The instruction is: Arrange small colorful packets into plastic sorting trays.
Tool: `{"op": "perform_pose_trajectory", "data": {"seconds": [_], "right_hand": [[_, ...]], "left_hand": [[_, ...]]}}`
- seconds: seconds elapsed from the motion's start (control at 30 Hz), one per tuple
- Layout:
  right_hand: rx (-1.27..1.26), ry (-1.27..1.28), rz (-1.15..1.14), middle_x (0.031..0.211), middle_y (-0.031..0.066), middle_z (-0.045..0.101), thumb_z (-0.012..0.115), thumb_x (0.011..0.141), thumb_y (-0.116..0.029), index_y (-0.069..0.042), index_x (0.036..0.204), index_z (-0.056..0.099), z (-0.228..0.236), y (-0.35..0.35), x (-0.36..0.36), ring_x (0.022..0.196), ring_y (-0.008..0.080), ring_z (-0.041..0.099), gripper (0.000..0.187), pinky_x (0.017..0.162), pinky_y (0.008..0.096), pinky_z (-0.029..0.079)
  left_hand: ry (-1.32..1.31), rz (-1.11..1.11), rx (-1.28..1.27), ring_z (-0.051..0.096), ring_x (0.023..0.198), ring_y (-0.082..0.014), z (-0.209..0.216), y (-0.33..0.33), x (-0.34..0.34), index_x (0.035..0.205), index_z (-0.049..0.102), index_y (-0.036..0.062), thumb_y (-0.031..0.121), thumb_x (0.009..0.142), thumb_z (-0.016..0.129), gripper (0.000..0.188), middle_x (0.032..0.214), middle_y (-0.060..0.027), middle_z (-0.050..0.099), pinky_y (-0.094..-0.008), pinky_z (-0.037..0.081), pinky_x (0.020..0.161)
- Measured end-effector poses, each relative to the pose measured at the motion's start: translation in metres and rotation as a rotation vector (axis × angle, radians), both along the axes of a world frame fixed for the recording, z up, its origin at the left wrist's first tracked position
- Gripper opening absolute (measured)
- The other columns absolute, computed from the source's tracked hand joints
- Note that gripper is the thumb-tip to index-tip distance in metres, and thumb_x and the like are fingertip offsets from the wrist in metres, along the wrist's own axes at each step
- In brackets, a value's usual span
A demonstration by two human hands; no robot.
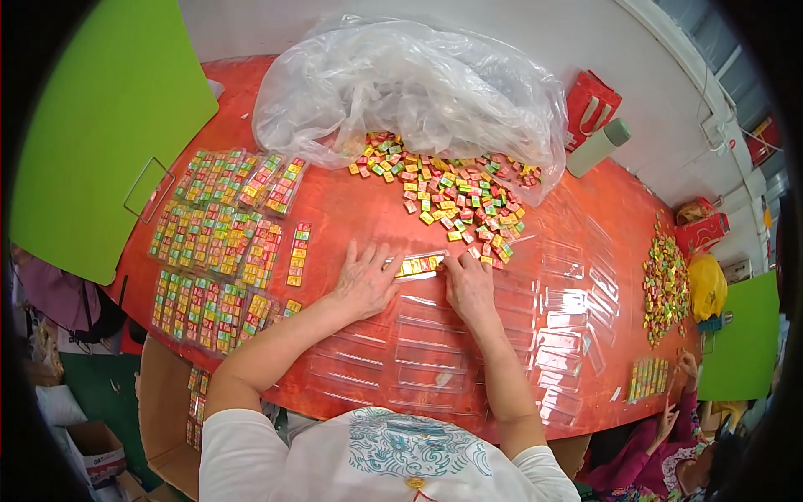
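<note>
Between my hands lies a narrow clear plastic tray (407, 277) with a row of small yellow and red boxes (420, 265) in it. My left hand (366, 280) grips the tray's left end, its outer fingers spread toward the table. At the right end, the fingers of my right hand (470, 289) are pinched together over the tray; what they hold is hidden. Just beyond them spreads a pile of loose small boxes (456, 197) in yellow, red, pink and green. A filled tray (299, 253) lies by itself left of my left hand.
Stacked filled trays (205, 238) cover the left side. Unfilled clear trays (431, 343) lie near me and rightward. A big plastic bag (410, 84) stands behind the pile, beside a pale green bottle (598, 146). At far right, another person's hands (667, 422) are near filled trays (647, 379).
</note>
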State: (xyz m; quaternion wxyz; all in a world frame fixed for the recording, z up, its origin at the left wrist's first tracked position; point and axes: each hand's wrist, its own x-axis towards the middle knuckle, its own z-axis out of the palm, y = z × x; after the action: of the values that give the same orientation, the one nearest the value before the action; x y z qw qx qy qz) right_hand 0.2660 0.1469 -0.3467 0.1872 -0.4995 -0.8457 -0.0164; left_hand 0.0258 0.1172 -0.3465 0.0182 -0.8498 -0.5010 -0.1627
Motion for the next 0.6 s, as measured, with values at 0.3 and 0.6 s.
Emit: {"op": "perform_pose_trajectory", "data": {"seconds": [0.3,0.6], "right_hand": [[0.046,0.075,0.003,0.084,0.0083,0.058,0.065,0.089,-0.016,-0.009,0.107,0.066,0.004,-0.001,-0.009,0.081,0.0277,0.060,0.020,0.074,0.0406,0.042],[0.080,0.064,-0.109,0.081,0.0090,0.059,0.065,0.091,-0.023,-0.009,0.091,0.064,-0.006,0.014,-0.008,0.077,0.0279,0.061,0.014,0.071,0.0414,0.043]], "left_hand": [[-0.004,-0.019,0.011,0.049,0.111,-0.0304,-0.010,0.013,0.012,0.136,0.052,0.0074,0.026,0.083,0.070,0.059,0.119,-0.0135,0.054,-0.0582,0.033,0.097],[-0.006,-0.014,0.015,0.048,0.111,-0.0310,-0.013,0.013,0.014,0.136,0.052,0.0071,0.026,0.083,0.070,0.059,0.121,-0.0135,0.053,-0.0592,0.033,0.096]]}}
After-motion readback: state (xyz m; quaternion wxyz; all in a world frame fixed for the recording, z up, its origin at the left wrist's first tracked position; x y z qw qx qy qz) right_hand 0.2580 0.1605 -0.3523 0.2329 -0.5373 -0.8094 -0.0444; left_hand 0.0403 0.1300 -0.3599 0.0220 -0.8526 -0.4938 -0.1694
